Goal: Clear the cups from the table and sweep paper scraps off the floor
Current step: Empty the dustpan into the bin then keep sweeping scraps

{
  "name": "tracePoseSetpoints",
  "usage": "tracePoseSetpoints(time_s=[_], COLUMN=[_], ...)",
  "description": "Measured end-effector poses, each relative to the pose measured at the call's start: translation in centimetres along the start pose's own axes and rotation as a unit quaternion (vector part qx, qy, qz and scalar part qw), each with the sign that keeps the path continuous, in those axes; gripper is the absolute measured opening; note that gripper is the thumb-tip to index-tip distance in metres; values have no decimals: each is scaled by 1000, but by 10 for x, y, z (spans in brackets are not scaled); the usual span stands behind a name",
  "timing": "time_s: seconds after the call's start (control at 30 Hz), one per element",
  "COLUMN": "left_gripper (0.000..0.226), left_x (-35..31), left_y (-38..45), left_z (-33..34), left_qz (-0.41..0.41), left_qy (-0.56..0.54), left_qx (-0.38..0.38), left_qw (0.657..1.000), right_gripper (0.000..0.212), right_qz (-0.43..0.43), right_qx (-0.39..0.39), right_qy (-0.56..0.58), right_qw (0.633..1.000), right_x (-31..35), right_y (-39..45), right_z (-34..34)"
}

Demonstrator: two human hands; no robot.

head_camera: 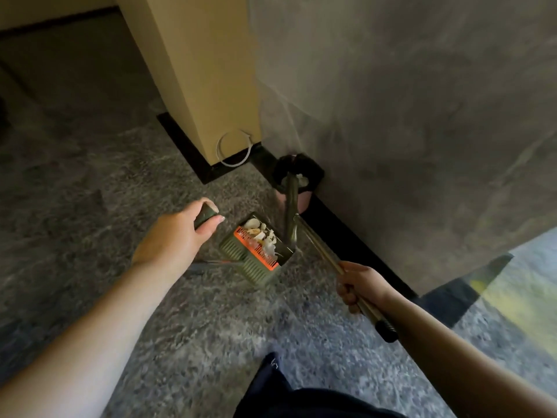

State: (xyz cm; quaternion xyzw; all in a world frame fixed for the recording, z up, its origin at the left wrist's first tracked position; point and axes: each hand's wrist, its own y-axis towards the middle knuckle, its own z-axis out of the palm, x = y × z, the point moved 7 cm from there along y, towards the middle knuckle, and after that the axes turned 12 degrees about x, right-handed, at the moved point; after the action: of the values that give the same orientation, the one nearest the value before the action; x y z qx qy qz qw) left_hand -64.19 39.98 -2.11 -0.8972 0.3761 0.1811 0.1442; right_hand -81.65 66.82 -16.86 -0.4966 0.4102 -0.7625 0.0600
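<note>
Standing on the grey floor (90, 176) are one green dustpan (256, 254) and one bin (297, 176) against the dark wall (422, 116). Several paper scraps (260, 236) lie inside the dustpan. The left hand (177, 233) curls round the dustpan handle (205, 215); the right hand (360, 286) grips one broom handle (319, 248), just right of the scraps.
</note>
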Motion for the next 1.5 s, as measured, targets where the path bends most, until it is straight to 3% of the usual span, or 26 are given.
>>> tracePoseSetpoints(time_s=[0.33,0.43,0.67,0.8,0.97,1.27,1.5], left_gripper=[42,37,46,47,50,51,53], left_x=[-88,-122,-196,-228,-260,-297,-316], left_y=[181,232,342,385,425,466,466], left_z=[-63,-72,-53,-24,11,10,14], left_qz=[146,175,216,259,295,323,363], left_qy=[70,107,187,270,336,367,382], left_qx=[-20,-36,-4,29,112,158,148], left_qw=[987,978,958,927,888,858,837], right_gripper=[23,39,37,39,43,46,49], right_qz=[-44,-46,-37,-38,-30,-7,-3], right_qx=[-18,-20,-8,-13,-17,-8,3], right_qy=[27,18,-66,-113,-132,-105,-90], right_qw=[999,999,997,993,991,994,996], right_x=[117,154,227,258,269,263,261], right_y=[65,90,130,146,165,194,199], right_z=[-43,-70,-141,-175,-203,-212,-220])
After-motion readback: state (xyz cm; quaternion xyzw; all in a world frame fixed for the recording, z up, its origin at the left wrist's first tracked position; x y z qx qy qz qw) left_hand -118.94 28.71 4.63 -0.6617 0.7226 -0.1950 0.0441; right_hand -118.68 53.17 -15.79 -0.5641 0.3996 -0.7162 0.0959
